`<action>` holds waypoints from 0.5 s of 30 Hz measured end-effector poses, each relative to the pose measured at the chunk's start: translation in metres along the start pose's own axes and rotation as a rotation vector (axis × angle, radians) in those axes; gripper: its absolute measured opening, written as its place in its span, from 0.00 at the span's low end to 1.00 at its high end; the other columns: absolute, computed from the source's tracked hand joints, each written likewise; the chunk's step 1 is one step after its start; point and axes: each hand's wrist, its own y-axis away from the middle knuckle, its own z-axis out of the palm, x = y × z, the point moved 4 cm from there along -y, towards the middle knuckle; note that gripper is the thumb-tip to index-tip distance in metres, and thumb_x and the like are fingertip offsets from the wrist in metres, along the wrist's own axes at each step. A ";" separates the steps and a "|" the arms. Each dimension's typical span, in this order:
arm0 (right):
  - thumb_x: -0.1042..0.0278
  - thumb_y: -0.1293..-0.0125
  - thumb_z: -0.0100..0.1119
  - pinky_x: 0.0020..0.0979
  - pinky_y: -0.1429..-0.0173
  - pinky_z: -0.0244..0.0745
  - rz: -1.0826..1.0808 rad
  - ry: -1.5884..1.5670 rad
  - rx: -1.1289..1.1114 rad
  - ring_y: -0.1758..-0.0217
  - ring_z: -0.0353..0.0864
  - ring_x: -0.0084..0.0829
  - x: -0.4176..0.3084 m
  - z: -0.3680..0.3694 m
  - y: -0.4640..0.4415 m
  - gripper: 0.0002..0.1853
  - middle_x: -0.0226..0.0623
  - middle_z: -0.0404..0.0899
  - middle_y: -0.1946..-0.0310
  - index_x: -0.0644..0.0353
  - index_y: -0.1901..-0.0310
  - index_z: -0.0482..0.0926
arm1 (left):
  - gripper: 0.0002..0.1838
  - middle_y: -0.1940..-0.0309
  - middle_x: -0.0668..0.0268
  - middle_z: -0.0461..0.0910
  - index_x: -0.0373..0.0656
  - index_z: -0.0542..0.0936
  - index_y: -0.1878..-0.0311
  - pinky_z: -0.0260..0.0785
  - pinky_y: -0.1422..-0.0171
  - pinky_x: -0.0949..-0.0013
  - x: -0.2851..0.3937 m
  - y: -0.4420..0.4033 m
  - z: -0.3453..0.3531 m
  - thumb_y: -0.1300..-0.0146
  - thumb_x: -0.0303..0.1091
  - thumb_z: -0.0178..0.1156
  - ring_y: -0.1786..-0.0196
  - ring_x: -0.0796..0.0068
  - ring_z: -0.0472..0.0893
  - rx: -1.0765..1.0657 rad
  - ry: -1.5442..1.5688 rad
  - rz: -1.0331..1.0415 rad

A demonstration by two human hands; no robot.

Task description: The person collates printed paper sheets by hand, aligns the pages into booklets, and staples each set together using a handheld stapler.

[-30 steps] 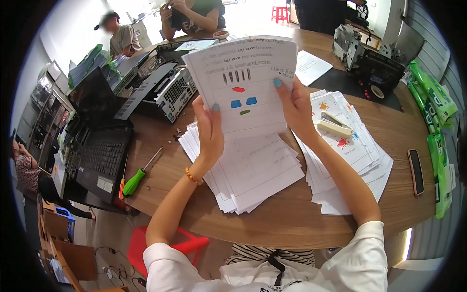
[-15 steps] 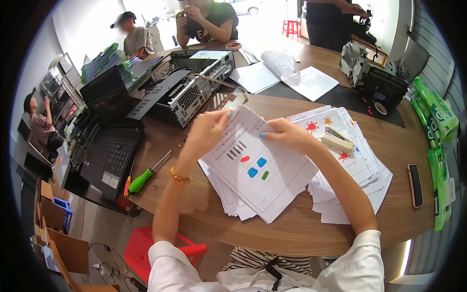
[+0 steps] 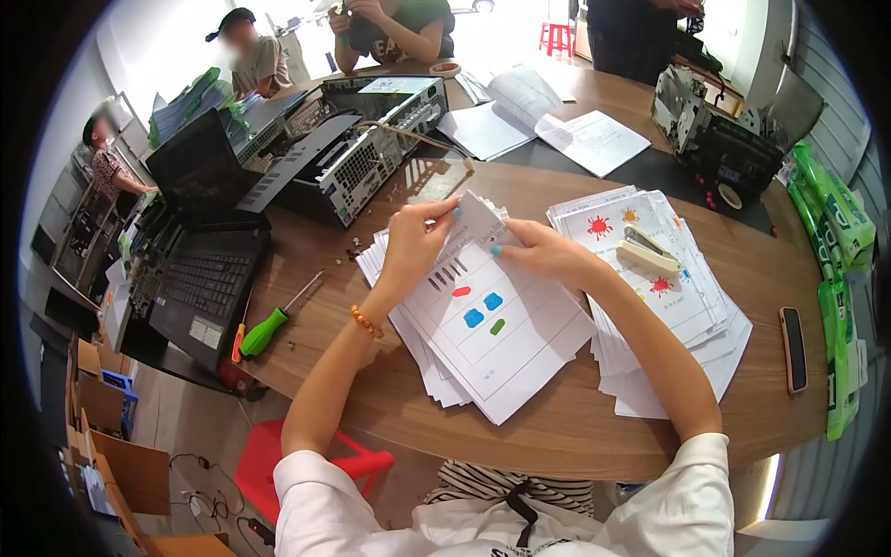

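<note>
Printed sheets (image 3: 534, 348) with blue, red and green shapes lie tilted on a loose paper pile (image 3: 436, 379) in front of me. My left hand (image 3: 415, 246) pinches their top edge between thumb and fingers. Across from it, my right hand (image 3: 548, 252) grips the upper right part, thumb on top, fingers partly hidden. Between the hands the top edge is lifted and bent. Right of them, a second stack of sheets (image 3: 640, 357) with coloured splats carries a cream stapler (image 3: 648, 256), close to my right forearm.
Left on the table are a black laptop (image 3: 200, 288), a green screwdriver (image 3: 264, 332) and an opened computer case (image 3: 371, 162). A phone (image 3: 794, 349) and green packs (image 3: 831, 209) lie right. Behind are open papers (image 3: 594, 141), a dismantled machine (image 3: 719, 148) and several people.
The sheets have come down lower onto the pile, and their top edge is bent between my hands. My left hand has shifted slightly right. The person at far left has moved an arm down.
</note>
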 end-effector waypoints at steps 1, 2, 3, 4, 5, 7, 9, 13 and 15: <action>0.70 0.38 0.47 0.24 0.56 0.68 -0.008 0.037 0.010 0.60 0.72 0.21 -0.002 0.000 0.000 0.16 0.38 0.75 0.60 0.65 0.49 0.67 | 0.13 0.67 0.61 0.80 0.37 0.77 0.55 0.67 0.66 0.79 -0.003 0.000 0.001 0.44 0.23 0.53 0.69 0.83 0.76 0.030 0.086 0.030; 0.70 0.38 0.47 0.24 0.56 0.68 -0.003 0.034 0.011 0.60 0.72 0.21 -0.004 0.001 0.001 0.16 0.38 0.75 0.60 0.65 0.49 0.67 | 0.13 0.68 0.59 0.81 0.38 0.77 0.55 0.68 0.65 0.78 -0.005 0.000 0.001 0.45 0.24 0.54 0.69 0.80 0.77 0.060 0.171 0.059; 0.70 0.37 0.47 0.24 0.59 0.67 -0.001 0.030 0.098 0.64 0.71 0.21 -0.010 -0.001 0.003 0.14 0.36 0.74 0.64 0.65 0.52 0.69 | 0.13 0.68 0.59 0.81 0.38 0.77 0.55 0.68 0.65 0.78 -0.003 0.001 0.001 0.45 0.24 0.54 0.69 0.80 0.77 0.055 0.173 0.056; 0.69 0.37 0.47 0.24 0.62 0.67 0.002 0.027 0.185 0.68 0.70 0.21 -0.014 -0.003 0.003 0.11 0.35 0.74 0.68 0.65 0.55 0.70 | 0.13 0.68 0.63 0.80 0.36 0.77 0.54 0.67 0.65 0.81 0.000 0.001 0.001 0.43 0.22 0.53 0.68 0.84 0.75 0.036 0.144 0.061; 0.69 0.37 0.47 0.24 0.62 0.67 0.009 0.025 0.190 0.68 0.70 0.21 -0.011 -0.001 0.001 0.11 0.35 0.74 0.68 0.65 0.55 0.70 | 0.13 0.68 0.66 0.79 0.34 0.76 0.53 0.66 0.64 0.84 0.003 0.002 0.002 0.42 0.21 0.52 0.67 0.88 0.73 0.017 0.116 0.067; 0.66 0.40 0.47 0.35 0.61 0.68 -0.140 0.045 0.356 0.66 0.76 0.43 -0.012 -0.004 -0.002 0.12 0.49 0.76 0.71 0.66 0.61 0.73 | 0.13 0.68 0.66 0.79 0.33 0.76 0.54 0.66 0.65 0.83 0.009 0.004 0.003 0.42 0.22 0.52 0.67 0.87 0.74 0.002 0.147 0.055; 0.67 0.40 0.47 0.35 0.61 0.68 -0.178 0.067 0.403 0.66 0.76 0.44 -0.011 -0.005 -0.002 0.10 0.49 0.76 0.72 0.65 0.62 0.73 | 0.12 0.68 0.66 0.79 0.33 0.76 0.54 0.66 0.65 0.83 0.009 0.003 0.005 0.42 0.24 0.53 0.68 0.87 0.74 -0.015 0.190 0.049; 0.68 0.39 0.48 0.29 0.65 0.66 -0.264 0.218 0.387 0.74 0.71 0.31 -0.021 -0.016 0.008 0.09 0.39 0.74 0.77 0.67 0.65 0.72 | 0.11 0.71 0.69 0.79 0.31 0.78 0.59 0.64 0.68 0.84 -0.006 0.004 0.014 0.43 0.28 0.56 0.70 0.88 0.72 -0.082 0.330 -0.102; 0.60 0.46 0.59 0.32 0.60 0.69 -0.162 0.667 0.384 0.65 0.74 0.36 -0.031 -0.048 0.026 0.15 0.40 0.74 0.69 0.65 0.64 0.73 | 0.11 0.74 0.70 0.78 0.30 0.78 0.60 0.63 0.69 0.83 -0.003 0.006 0.014 0.43 0.28 0.56 0.72 0.88 0.72 -0.067 0.126 -0.035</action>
